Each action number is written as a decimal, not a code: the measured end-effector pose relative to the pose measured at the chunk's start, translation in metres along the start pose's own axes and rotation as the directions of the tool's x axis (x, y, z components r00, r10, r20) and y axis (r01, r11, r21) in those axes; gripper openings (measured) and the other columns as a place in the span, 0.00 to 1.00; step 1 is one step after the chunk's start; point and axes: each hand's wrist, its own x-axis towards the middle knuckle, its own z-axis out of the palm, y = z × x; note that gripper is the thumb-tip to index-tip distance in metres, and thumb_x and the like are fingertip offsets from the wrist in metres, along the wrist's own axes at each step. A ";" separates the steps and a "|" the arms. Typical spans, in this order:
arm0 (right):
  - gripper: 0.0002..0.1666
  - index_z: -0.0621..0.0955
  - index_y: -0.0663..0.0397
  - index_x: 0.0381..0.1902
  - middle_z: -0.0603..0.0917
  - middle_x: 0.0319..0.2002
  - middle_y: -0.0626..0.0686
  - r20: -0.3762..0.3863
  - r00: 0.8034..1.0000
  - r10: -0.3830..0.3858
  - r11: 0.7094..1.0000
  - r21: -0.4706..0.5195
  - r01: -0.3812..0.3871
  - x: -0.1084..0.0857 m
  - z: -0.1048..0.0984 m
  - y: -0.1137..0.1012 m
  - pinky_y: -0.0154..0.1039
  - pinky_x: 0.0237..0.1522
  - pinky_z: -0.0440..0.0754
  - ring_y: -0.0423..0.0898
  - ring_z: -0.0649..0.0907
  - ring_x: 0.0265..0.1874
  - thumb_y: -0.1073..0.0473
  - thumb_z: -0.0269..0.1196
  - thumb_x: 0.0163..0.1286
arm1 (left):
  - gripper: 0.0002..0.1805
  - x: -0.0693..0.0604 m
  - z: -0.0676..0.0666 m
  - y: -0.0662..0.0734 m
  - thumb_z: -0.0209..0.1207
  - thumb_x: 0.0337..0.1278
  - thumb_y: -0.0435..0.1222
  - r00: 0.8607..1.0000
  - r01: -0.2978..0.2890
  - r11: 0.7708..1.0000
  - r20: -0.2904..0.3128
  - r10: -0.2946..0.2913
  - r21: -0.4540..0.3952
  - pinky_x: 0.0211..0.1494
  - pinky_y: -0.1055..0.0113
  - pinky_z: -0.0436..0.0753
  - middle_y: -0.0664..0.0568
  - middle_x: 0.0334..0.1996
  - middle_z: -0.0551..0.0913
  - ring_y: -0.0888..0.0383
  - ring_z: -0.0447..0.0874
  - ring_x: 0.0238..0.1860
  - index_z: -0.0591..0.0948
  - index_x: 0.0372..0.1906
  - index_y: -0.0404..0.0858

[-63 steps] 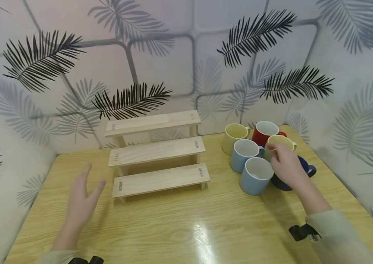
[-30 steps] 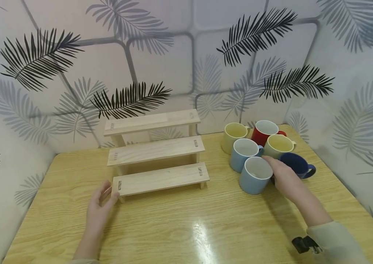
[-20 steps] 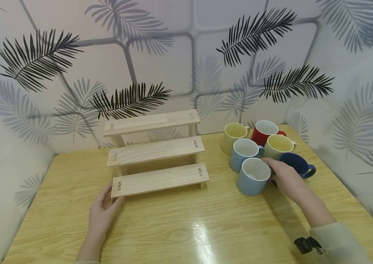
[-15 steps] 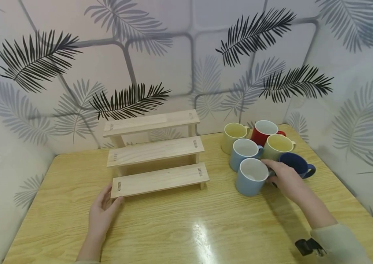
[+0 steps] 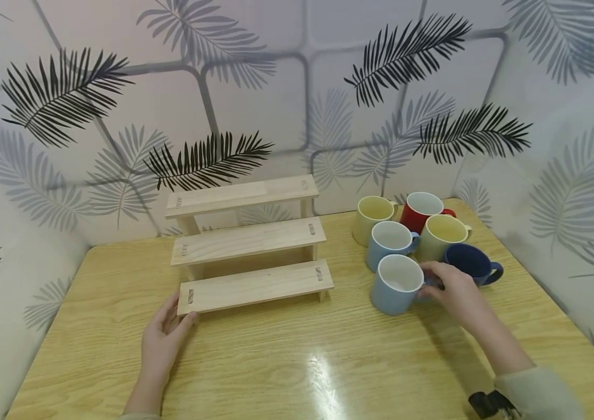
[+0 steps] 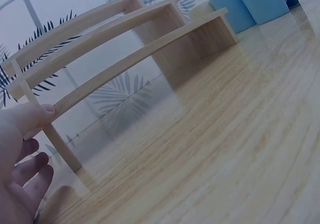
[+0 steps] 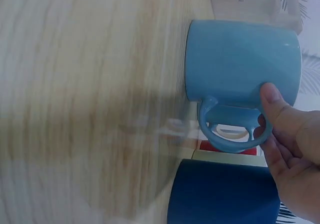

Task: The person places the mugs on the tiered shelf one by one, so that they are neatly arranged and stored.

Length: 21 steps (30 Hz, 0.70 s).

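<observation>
My right hand (image 5: 458, 294) pinches the handle of the front light blue mug (image 5: 396, 284), which stands upright on the table. In the right wrist view, the thumb of the right hand (image 7: 292, 149) lies at the top of the handle against the blue mug (image 7: 240, 59), with fingers curled behind. My left hand (image 5: 161, 338) grips the left end of the lowest step of the three-tier wooden stand (image 5: 255, 286). The left wrist view has the left hand (image 6: 25, 154) with its thumb on the edge of the wooden stand (image 6: 135, 59) and its other fingers below.
Behind the held mug stand another light blue mug (image 5: 387, 245), two yellow mugs (image 5: 367, 224) and a red mug (image 5: 413, 217). A dark blue mug (image 5: 469, 262) is just beyond my right hand. The wooden table (image 5: 255, 367) meets a leaf-patterned wall (image 5: 265, 116).
My left hand has come right and taken hold of the stand's lowest step. My right hand has come down to the front mug's handle, and that mug has shifted slightly left and nearer.
</observation>
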 end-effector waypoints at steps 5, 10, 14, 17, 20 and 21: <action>0.16 0.81 0.61 0.40 0.84 0.37 0.56 -0.022 0.999 0.037 0.999 0.014 -0.036 -0.007 0.010 0.003 0.52 0.40 0.84 0.53 0.82 0.37 0.64 0.72 0.53 | 0.39 0.000 0.000 0.000 0.65 0.57 0.45 1.000 0.020 1.000 -0.005 -0.020 0.004 0.55 0.86 0.72 0.44 0.69 0.64 0.47 0.65 0.66 0.63 0.72 0.41; 0.13 0.81 0.60 0.42 0.84 0.37 0.54 -0.085 0.991 0.101 0.990 0.106 -0.092 -0.015 0.019 0.007 0.35 0.37 0.83 0.45 0.80 0.35 0.64 0.69 0.58 | 0.40 0.000 0.001 0.000 0.66 0.56 0.45 0.999 0.045 0.999 -0.010 -0.045 -0.003 0.56 0.84 0.72 0.46 0.69 0.63 0.49 0.65 0.66 0.63 0.72 0.40; 0.10 0.81 0.64 0.43 0.83 0.38 0.57 -0.128 0.982 0.141 0.953 0.287 -0.100 -0.019 0.026 0.010 0.19 0.36 0.77 0.33 0.78 0.35 0.68 0.65 0.63 | 0.41 0.001 0.001 0.000 0.66 0.56 0.46 0.998 0.054 0.999 -0.007 -0.055 -0.004 0.56 0.84 0.72 0.47 0.69 0.63 0.49 0.64 0.66 0.63 0.72 0.41; 0.08 0.79 0.67 0.42 0.83 0.37 0.55 -0.142 0.975 0.170 0.910 0.402 -0.100 -0.020 0.034 0.015 0.19 0.37 0.77 0.29 0.78 0.36 0.70 0.63 0.64 | 0.40 0.001 0.001 0.000 0.66 0.56 0.46 0.998 0.056 0.998 -0.009 -0.056 -0.010 0.55 0.85 0.72 0.47 0.69 0.63 0.48 0.65 0.66 0.63 0.72 0.41; 0.07 0.78 0.70 0.40 0.82 0.36 0.47 -0.155 0.968 0.197 0.859 0.503 -0.094 -0.020 0.041 0.017 0.20 0.37 0.79 0.29 0.79 0.36 0.72 0.62 0.65 | 0.40 0.000 0.001 0.002 0.66 0.55 0.45 0.998 0.055 0.998 -0.014 -0.055 -0.017 0.56 0.85 0.71 0.47 0.69 0.62 0.48 0.65 0.66 0.63 0.71 0.42; 0.07 0.77 0.71 0.40 0.82 0.35 0.43 -0.162 0.965 0.205 0.842 0.532 -0.090 -0.020 0.043 0.018 0.20 0.37 0.79 0.29 0.79 0.36 0.72 0.62 0.65 | 0.40 -0.001 0.001 0.002 0.66 0.55 0.45 0.998 0.057 0.998 -0.020 -0.057 -0.019 0.56 0.84 0.71 0.48 0.69 0.63 0.48 0.65 0.66 0.64 0.71 0.42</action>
